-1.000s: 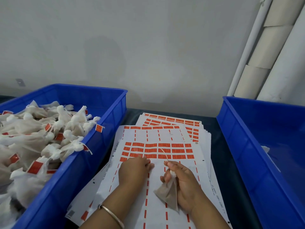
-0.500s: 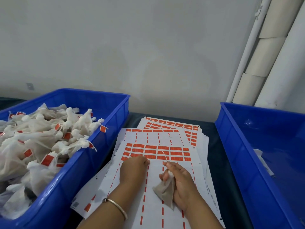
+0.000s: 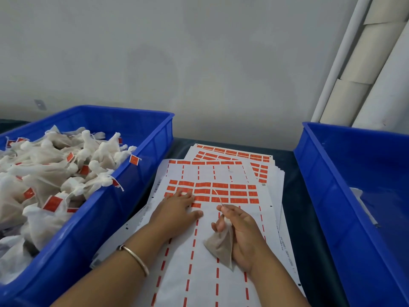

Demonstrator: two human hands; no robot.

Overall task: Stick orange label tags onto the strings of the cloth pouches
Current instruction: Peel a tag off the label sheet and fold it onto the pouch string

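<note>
1. The left hand point(image 3: 177, 210) lies flat on the top label sheet point(image 3: 199, 251). Its fingers point(image 3: 183, 194) are straight and a little spread, and their tips touch the orange labels point(image 3: 221, 192) at the left end of the rows.
2. The right hand point(image 3: 241, 235) holds one small cloth pouch point(image 3: 220, 244). Its fingers are curled around the gathered neck of the pouch, and the body of the pouch hangs down over the sheet, beside the palm.
3. The thin string point(image 3: 218, 197) of this pouch rises from between the thumb and the first finger and stands over the rows of orange labels. I cannot tell whether the end of the string touches a label.
4. The top sheet lies on a pile of similar sheets point(image 3: 243, 156) on the dark surface point(image 3: 294, 209), between two blue bins.
5. The left bin point(image 3: 124, 196) is full of white pouches point(image 3: 55, 173), and many of them carry an orange tag point(image 3: 134, 159) on the string. One tag hangs over the rim of the bin.
6. The right bin point(image 3: 332, 207) stands at the other side of the sheets; something pale lies inside it, but it is too unclear to name.
7. A thin bangle point(image 3: 135, 258) is on the left wrist.
</note>
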